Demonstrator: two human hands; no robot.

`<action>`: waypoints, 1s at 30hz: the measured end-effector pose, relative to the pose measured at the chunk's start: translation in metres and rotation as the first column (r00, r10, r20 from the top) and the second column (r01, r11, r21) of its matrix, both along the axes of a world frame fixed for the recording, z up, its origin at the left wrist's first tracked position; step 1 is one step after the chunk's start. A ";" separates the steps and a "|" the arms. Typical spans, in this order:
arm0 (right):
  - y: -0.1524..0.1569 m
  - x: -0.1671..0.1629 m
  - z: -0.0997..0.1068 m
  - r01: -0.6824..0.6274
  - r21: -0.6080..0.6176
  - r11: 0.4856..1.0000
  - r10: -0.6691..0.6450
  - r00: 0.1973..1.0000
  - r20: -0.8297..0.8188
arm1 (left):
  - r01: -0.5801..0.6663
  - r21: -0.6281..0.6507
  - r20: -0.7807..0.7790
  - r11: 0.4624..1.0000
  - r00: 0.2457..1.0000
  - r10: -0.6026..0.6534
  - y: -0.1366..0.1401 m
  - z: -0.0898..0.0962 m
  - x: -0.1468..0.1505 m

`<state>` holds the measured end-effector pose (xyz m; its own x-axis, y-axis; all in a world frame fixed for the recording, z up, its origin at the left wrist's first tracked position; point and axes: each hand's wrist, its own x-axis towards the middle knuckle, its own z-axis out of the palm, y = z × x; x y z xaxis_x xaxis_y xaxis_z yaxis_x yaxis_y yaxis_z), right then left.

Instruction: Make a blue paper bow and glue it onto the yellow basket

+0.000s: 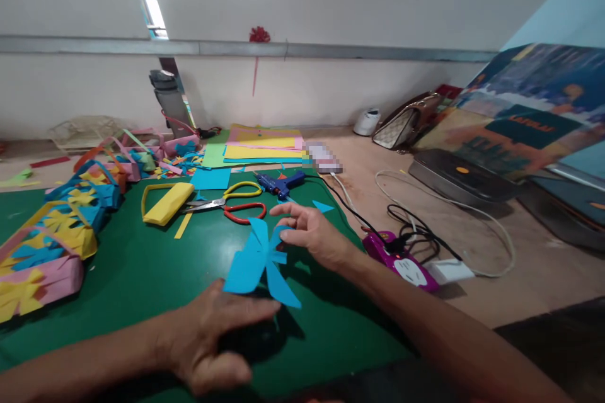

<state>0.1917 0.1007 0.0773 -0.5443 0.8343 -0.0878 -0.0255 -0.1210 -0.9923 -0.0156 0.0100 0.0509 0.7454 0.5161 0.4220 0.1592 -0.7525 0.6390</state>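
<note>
Over the green mat [155, 283], whose flatness suits paper work, my left hand [210, 327] holds thumb and index finger apart just below the blue paper flower [253, 264], seemingly to steady it between there and my right hand [316, 234]. Scissors [218, 203] and glue gun [282, 186] lie just beyond, presumably within easy reach. My right thumb [293, 237] meets a curled petal [276, 234]; whether those fingers clamp it, I cannot tell.
</note>
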 end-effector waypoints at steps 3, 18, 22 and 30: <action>0.006 0.009 0.012 -0.290 0.104 0.951 0.262 0.940 0.219 | 0.089 0.394 -0.063 0.915 0.996 -0.069 -0.008 0.006 -0.003; -0.004 -0.014 0.063 0.063 0.878 0.474 -0.415 0.896 0.159 | -0.167 0.479 0.033 0.862 0.984 0.172 0.025 0.002 -0.024; -0.002 -0.002 0.066 0.340 0.707 0.619 -0.401 0.912 -0.088 | 0.119 0.369 -0.290 0.922 0.957 -0.008 0.010 0.000 -0.003; -0.006 -0.003 0.043 0.312 0.514 0.799 -0.339 0.940 -0.042 | -0.354 0.479 -0.271 0.803 0.811 0.519 0.039 -0.023 -0.021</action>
<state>0.1890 0.0947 0.1199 -0.2393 0.8952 0.3760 0.0782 0.4038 -0.9115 -0.0371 0.0487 0.0279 0.6183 0.6780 0.3974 0.6935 -0.7086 0.1301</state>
